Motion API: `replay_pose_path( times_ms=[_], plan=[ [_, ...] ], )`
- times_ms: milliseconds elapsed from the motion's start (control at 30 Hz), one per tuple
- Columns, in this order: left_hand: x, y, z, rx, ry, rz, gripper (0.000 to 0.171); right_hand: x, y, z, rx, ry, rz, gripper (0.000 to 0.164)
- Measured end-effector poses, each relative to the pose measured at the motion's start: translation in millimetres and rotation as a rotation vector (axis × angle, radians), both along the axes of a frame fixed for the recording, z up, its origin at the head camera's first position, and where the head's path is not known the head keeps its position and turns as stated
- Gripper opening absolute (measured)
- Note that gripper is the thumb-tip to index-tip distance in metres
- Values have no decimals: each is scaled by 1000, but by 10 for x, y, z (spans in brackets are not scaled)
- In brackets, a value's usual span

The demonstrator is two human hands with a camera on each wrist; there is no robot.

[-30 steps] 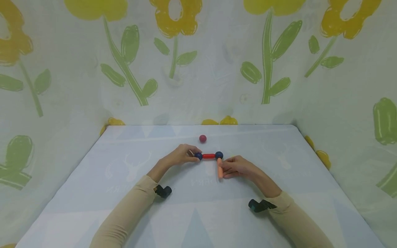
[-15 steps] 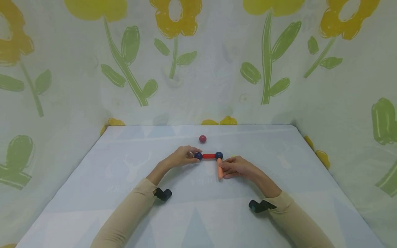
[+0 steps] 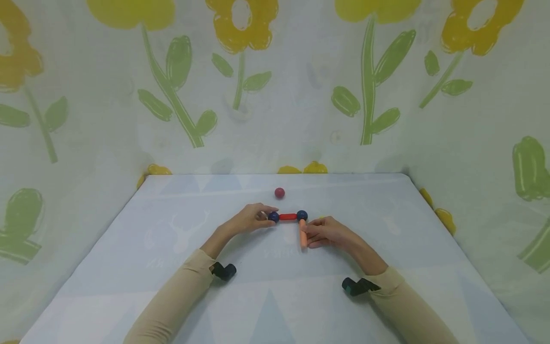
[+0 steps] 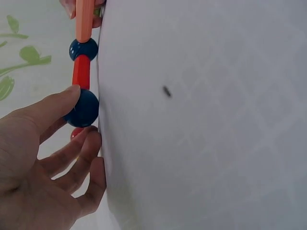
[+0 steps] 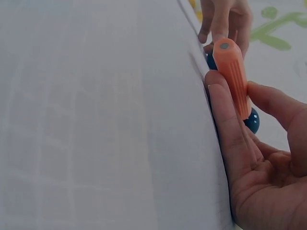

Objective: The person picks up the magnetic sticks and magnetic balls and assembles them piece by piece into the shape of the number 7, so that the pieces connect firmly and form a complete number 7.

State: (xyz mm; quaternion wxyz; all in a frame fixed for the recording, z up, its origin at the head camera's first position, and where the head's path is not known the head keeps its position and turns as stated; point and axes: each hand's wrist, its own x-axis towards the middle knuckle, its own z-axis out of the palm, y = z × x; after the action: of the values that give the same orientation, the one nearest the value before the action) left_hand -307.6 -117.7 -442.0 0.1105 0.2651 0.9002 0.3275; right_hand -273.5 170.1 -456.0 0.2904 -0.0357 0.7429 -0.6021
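Two dark blue balls are joined by a short red rod point(image 3: 288, 217) lying crosswise on the table. Thumb and fingers of my left hand point(image 3: 250, 218) pinch the left blue ball point(image 4: 82, 109). From the right blue ball point(image 3: 302, 215), an orange rod point(image 3: 303, 234) points toward my body, making a corner with the red one. My right hand point(image 3: 333, 232) grips this orange rod between thumb and fingers. In the right wrist view a grey disc point(image 5: 224, 46) shows in the rod's near end.
A dark red ball point(image 3: 280, 193) lies behind the joined pieces, toward the back of the table point(image 3: 215, 306). A sliver of yellow point(image 3: 322, 218) peeks out behind my right hand. Flower-printed cloth point(image 3: 292, 114) hangs around the table's back and sides.
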Motion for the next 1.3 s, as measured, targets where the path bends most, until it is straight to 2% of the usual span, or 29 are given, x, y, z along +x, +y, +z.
replay_pose_path(
  times_ms=[233,500,733,867,1033,1300],
  plan=[
    [19,-2,15,9,-9,-5,55,8,-15,-5,24,10,-26,56],
    [39,-15,-3,32,-21,-1,51,21,-29,2,22,13,-34,56],
    [60,-27,24,14,-25,18,60,20,-52,8,37,1,-59,55],
    [102,-34,93,-22,-26,34,63,12,-66,11,47,5,-71,54],
    [185,-31,145,-61,-35,14,63,12,-68,23,43,3,-81,54],
    [271,-18,130,-27,-82,-23,60,5,-67,0,39,1,-78,54]
  ],
)
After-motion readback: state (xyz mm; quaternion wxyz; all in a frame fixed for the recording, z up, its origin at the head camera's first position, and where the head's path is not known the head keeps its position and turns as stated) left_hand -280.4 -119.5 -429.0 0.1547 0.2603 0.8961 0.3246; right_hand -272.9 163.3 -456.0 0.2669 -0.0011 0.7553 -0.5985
